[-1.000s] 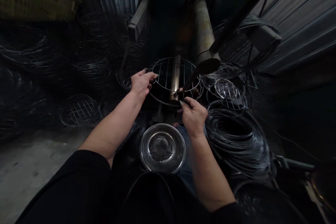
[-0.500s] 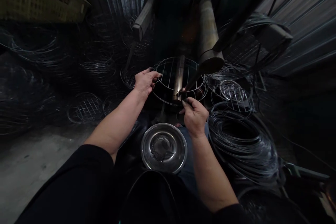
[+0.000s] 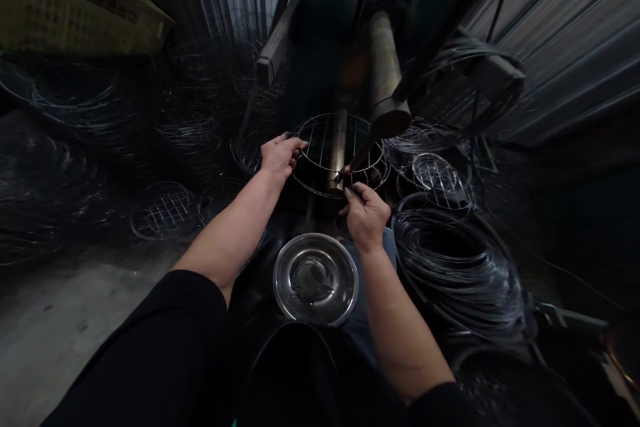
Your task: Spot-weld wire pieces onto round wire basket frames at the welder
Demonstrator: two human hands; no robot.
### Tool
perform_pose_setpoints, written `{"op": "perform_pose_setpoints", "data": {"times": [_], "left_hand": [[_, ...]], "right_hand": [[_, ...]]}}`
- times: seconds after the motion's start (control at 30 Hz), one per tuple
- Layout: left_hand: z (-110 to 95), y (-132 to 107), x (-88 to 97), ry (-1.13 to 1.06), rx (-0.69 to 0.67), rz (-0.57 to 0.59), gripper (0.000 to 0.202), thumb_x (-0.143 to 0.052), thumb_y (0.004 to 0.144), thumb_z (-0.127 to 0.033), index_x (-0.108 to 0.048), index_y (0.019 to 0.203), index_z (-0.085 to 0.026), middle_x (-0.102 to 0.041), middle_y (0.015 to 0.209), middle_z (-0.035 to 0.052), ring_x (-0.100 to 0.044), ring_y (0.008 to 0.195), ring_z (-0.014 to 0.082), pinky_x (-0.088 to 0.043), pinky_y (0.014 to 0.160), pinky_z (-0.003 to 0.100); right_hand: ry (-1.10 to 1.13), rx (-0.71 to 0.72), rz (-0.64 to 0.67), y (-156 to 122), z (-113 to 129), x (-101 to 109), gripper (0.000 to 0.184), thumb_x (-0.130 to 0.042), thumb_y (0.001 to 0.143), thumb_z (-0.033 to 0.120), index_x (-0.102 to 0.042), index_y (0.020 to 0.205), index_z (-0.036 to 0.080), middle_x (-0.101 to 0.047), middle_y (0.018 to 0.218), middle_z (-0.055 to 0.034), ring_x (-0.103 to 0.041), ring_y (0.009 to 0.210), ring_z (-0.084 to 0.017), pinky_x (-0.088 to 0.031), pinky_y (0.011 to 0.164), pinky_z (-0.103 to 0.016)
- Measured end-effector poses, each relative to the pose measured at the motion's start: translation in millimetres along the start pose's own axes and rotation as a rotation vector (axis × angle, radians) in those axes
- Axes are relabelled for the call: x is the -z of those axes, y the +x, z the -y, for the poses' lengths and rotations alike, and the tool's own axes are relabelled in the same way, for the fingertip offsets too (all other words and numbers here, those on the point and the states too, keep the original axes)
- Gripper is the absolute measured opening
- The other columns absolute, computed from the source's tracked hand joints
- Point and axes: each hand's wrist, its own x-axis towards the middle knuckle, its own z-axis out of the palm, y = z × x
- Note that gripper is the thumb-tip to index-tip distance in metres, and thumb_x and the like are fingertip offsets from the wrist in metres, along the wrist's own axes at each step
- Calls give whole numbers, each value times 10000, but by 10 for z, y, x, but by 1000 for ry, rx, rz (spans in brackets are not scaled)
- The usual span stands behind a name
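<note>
My left hand (image 3: 280, 157) is closed on the left rim of a round wire rack (image 3: 314, 163), thumb on top. The rack has parallel bars inside a ring, with a second ring showing below. It lies around a copper-coloured metal bar (image 3: 339, 143). A dark slanting rod (image 3: 361, 155) meets the rack's front edge at the bar's end, where a small reddish glow shows. My right hand (image 3: 369, 217) pinches close to that spot; what its fingertips hold is too dark to make out. Below the hands, a shiny metal bowl (image 3: 345, 280) holds thin curved wire pieces.
A thick metal cylinder (image 3: 385, 67) juts out above the rack. At right lies a large wire coil (image 3: 465, 280), with wire racks (image 3: 440, 177) behind it. More racks (image 3: 165, 210) are stacked at left, below a yellow crate (image 3: 85, 13). A wooden beam (image 3: 275, 47) projects at upper left.
The view has turned slightly right, so the machine and coil appear farther left. Both hands keep nearly the same place at the rack, and the glow is still at the contact point.
</note>
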Motion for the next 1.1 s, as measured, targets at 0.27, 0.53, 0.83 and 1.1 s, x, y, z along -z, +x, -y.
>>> {"op": "perform_pose_setpoints", "data": {"times": [0.27, 0.53, 0.83, 1.1], "left_hand": [[-37, -225, 160, -80, 2, -3, 412, -766, 485, -184, -605, 862, -146, -550, 611, -36, -504, 509, 85, -313, 426, 198], [-103, -112, 292, -41, 39, -28, 387, -799, 516, -373, -564, 725, -147, -522, 570, -37, -477, 416, 88, -328, 395, 219], [-153, -29, 424, 115, 258, 39, 429, -777, 587, -470, -562, 751, -137, -557, 591, 11, -511, 439, 115, -392, 407, 235], [-243, -200, 500, 155, 303, 230, 272, -679, 557, -91, -632, 804, -195, -648, 633, -21, -611, 504, 149, -513, 445, 246]], "right_hand": [[157, -79, 5, 7, 103, 47, 221, -590, 746, 338, -659, 847, 154, -607, 665, 14, -547, 431, -112, -442, 486, -257], [132, -110, 90, 72, 154, 134, 199, -595, 738, 348, -648, 811, 171, -553, 529, 45, -539, 466, -131, -430, 532, -264], [-14, 7, 31, 55, -83, 127, 288, -531, 788, 347, -668, 920, 131, -662, 688, -36, -567, 472, -146, -476, 528, -285], [-240, 306, -28, -28, 36, 140, 210, -472, 799, 116, -662, 862, 181, -687, 796, -74, -642, 758, -186, -513, 709, -287]]}}
